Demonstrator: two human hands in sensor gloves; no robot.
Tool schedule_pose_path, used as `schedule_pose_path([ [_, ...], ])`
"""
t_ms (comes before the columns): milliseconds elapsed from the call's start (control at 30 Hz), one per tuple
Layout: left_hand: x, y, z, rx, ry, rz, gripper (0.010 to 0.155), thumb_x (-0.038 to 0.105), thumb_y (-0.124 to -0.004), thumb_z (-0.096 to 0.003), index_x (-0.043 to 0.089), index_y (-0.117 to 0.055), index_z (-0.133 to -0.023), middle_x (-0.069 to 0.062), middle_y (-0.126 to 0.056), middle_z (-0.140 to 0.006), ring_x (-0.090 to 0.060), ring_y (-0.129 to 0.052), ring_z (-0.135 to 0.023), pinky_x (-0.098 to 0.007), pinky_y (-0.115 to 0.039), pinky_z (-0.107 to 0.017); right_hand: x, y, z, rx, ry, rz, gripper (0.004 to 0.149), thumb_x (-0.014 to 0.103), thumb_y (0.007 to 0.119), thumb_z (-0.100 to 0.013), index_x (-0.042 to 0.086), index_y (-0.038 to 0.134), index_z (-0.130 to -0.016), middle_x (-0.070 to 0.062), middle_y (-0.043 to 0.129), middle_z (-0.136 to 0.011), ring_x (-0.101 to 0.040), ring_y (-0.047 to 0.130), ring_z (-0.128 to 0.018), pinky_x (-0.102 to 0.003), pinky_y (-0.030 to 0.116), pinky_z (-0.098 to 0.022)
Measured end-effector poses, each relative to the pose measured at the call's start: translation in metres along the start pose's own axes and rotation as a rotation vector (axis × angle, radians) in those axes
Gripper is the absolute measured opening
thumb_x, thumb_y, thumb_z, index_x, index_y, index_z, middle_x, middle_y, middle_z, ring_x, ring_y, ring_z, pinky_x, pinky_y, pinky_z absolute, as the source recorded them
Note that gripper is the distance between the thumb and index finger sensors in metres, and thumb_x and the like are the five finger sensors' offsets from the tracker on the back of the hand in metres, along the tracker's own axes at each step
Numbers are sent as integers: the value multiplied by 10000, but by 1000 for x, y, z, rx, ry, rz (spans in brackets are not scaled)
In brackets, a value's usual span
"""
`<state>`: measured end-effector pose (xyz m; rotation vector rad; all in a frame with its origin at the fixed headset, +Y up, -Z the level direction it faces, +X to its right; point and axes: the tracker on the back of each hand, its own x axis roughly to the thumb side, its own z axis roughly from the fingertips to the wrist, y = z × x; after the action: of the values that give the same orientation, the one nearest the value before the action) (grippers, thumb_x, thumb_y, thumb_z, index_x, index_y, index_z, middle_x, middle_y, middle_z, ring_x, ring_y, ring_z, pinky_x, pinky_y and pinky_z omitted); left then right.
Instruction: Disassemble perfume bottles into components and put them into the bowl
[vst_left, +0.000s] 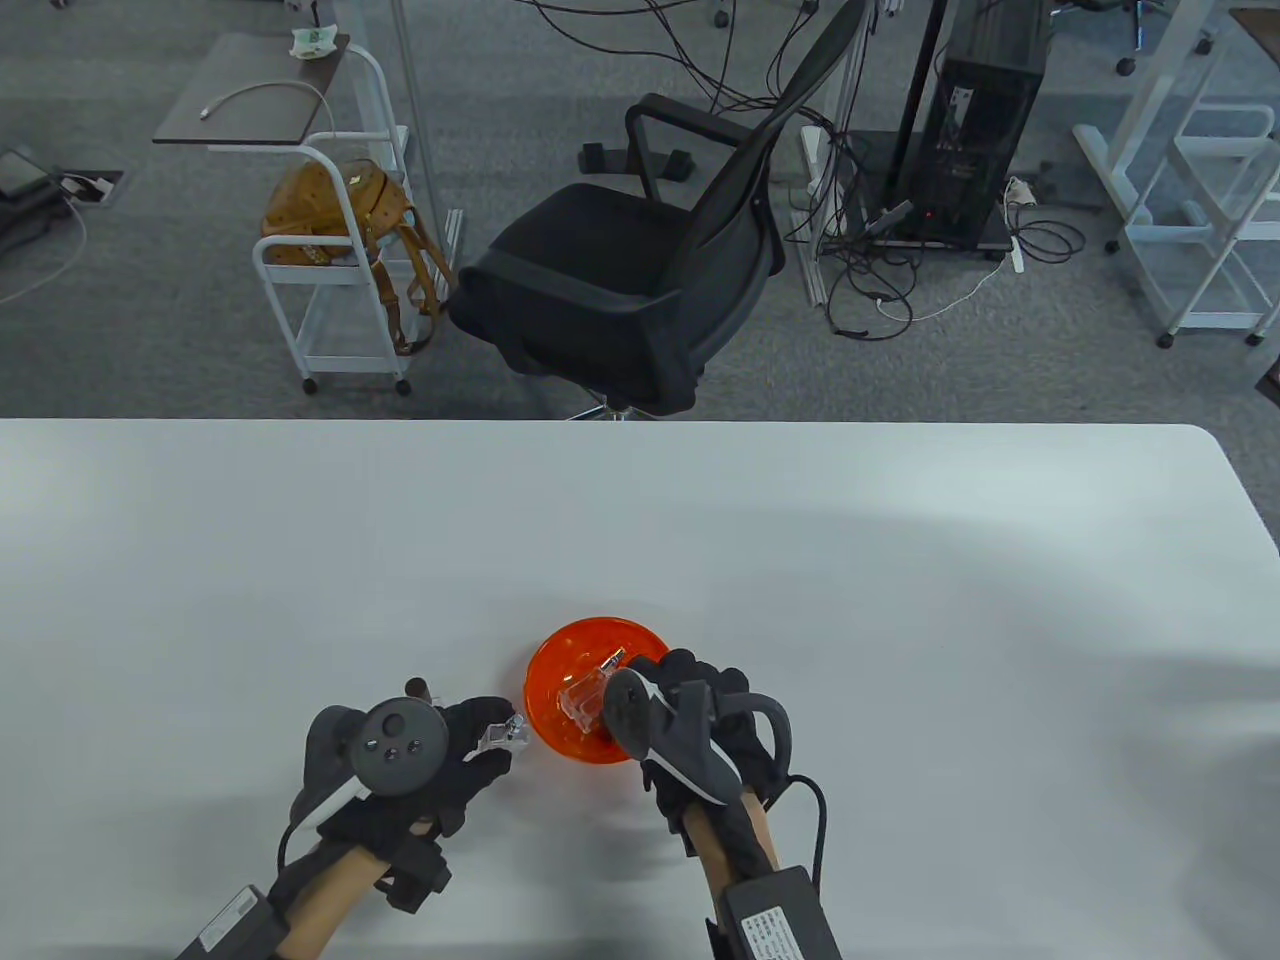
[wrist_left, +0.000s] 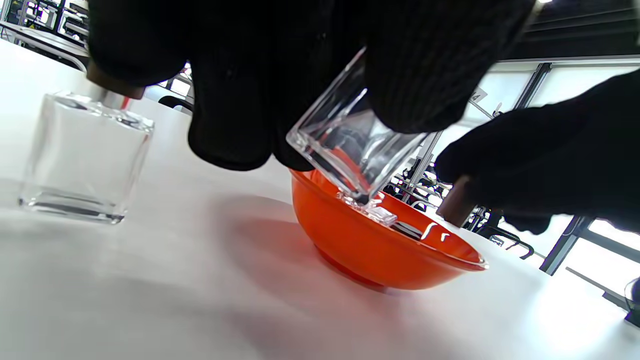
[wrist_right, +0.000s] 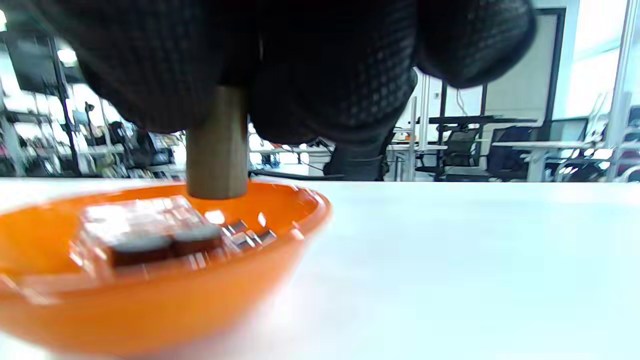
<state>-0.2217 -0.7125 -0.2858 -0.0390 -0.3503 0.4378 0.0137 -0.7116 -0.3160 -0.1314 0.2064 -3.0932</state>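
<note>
The white table (vst_left: 900, 620) is carrying everything, and all of the action is sitting close to its near edge, around the middle. The orange bowl (vst_left: 560, 660) is standing there between the two gloved hands, with clear perfume-bottle parts (wrist_right: 150, 235) already lying inside it.

The right hand (vst_left: 700, 720) is reaching over the bowl's right rim. Its fingers are curling around a clear square bottle piece (vst_left: 585, 700), keeping it tilted above the bowl's inside. In the right wrist view a brown wooden cap (wrist_right: 217, 145) is poking down from under the gloved fingers, just over the bowl.

The left hand (vst_left: 420, 770) is hovering just left of the bowl, pinching a small clear square cap (vst_left: 503, 735) between thumb and fingers; the cap is being held just outside the bowl's left rim.

In the left wrist view, a whole clear glass bottle (wrist_left: 85, 155) is standing upright on the table, well apart from the bowl.
</note>
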Motion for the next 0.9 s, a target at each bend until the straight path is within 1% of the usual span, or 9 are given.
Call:
schedule_pose_path([
  [233,1,-2,-1,-17,-14,28,544,380,-839,-453,205,-763,-962,-112,-968,-918,-342,-1085,-719,-573,-789,-571,5,18,-7,55,18,117,513,495,874,-319,393,842,-821,19,833,-901,-84,955,-536,-511,776,-573],
  [367,2,-3,0,-24,-20,21,545,365,-850,-446,215,-764,-964,-120,-953,-928,-328,-1090,-716,-570,-798,-572,0,11,-6,49,24,59,540,497,865,-320,370,825,-843,14,833,-906,-94,959,-557,-516,772,-577],
  [467,4,-1,0,-2,-29,2,546,355,-876,-433,228,-779,-955,-114,-951,-922,-309,-1087,-699,-557,-799,-570,-6,-6,-2,-15,31,-69,520,495,818,-347,344,824,-845,10,873,-869,-101,986,-538,-512,790,-555],
  [533,5,-1,-1,1,-27,-7,544,356,-887,-427,235,-792,-949,-106,-954,-918,-301,-1082,-695,-552,-797,-574,-3,-18,3,-31,-11,-222,500,506,789,-357,327,852,-819,21,938,-803,-102,1023,-490,-501,819,-526],
  [633,6,-3,-1,7,-36,-21,544,360,-895,-422,230,-810,-943,-103,-959,-908,-290,-1085,-675,-546,-802,-566,16,-23,9,82,-116,-495,530,538,782,-346,319,851,-823,34,988,-756,-102,1056,-460,-491,840,-507],
  [700,7,-3,-1,6,-35,-23,543,363,-898,-419,231,-821,-941,-105,-963,-903,-286,-1085,-670,-545,-803,-564,30,-23,13,127,-153,-576,550,544,798,-332,303,849,-824,33,1004,-731,-107,1066,-444,-495,844,-500],
  [767,7,-2,0,19,-40,-16,542,365,-897,-419,227,-827,-939,-105,-967,-898,-282,-1088,-663,-543,-806,-561,42,-23,16,100,-167,-533,540,551,800,-327,300,857,-802,50,1016,-693,-88,1070,-412,-482,856,-486],
  [833,7,-1,1,25,-45,-13,541,364,-901,-416,223,-838,-934,-104,-969,-896,-284,-1088,-660,-543,-807,-560,49,-25,19,-2,-142,-468,491,546,803,-322,312,884,-746,76,1043,-608,-58,1077,-338,-458,881,-455],
  [900,8,-1,1,29,-51,-10,540,365,-902,-416,220,-844,-933,-108,-972,-891,-284,-1088,-655,-542,-807,-558,51,-26,20,-44,-143,-444,432,512,826,-329,322,908,-708,88,1055,-561,-41,1077,-299,-446,891,-440],
])
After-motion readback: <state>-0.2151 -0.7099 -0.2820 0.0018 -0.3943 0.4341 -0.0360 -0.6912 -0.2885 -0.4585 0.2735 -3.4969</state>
